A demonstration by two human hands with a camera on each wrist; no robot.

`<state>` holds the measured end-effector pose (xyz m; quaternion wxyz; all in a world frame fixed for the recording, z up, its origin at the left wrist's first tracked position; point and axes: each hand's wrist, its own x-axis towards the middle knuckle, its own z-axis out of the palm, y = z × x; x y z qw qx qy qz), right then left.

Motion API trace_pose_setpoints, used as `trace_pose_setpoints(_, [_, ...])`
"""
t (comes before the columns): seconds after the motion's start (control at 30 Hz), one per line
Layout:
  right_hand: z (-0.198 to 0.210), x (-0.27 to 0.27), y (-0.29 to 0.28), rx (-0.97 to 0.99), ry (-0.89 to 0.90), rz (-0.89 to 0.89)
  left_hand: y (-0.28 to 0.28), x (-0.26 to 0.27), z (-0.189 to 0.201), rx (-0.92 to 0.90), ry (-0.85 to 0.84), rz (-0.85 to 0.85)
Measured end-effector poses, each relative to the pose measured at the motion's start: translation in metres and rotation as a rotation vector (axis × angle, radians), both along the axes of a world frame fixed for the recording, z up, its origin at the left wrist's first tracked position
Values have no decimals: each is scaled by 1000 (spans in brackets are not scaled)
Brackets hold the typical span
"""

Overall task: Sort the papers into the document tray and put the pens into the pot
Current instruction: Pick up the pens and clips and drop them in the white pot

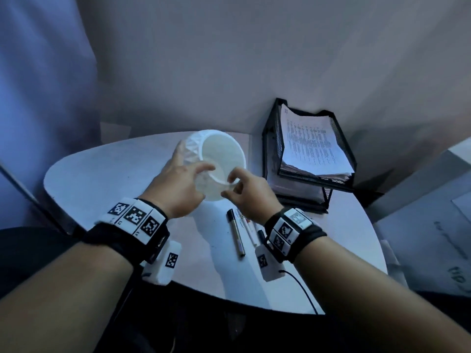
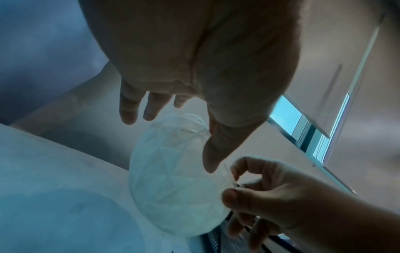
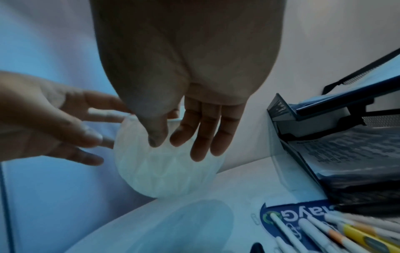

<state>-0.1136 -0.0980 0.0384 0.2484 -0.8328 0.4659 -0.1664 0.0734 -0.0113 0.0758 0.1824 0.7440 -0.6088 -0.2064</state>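
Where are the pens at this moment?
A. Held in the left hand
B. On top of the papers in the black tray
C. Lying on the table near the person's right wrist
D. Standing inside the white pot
C: the pens lie flat on the table beside the right wrist, while the white pot, tipped toward the camera between both hands, shows an empty inside.

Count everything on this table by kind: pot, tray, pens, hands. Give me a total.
pot: 1
tray: 1, with two tiers
pens: at least 5, some cut off at the edge of the right wrist view
hands: 2, the left hand and the right hand, both on the pot
Total: at least 9
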Motion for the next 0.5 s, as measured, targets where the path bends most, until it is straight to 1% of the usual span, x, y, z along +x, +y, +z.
trace_pose_setpoints(0.13, [-11,-18,22,30,-17,58,15,-8,-2,47,-51,43])
trace_pose_setpoints(0.2, [-19,-27,29,46,-79,78,19,-7,-5,69,-39,71])
trace_pose_setpoints(0.27, [-25,-39,32,51,-173,41,21,-5,-7,86,-14,88])
trace_pose_setpoints(0.37, [-36,-62,20,104,-225,-140,25,-1,-6,85,13,103])
trace_pose_setpoints(0.5, [-64,-96,-9,184,-146,-443,26,0,2,46,19,102])
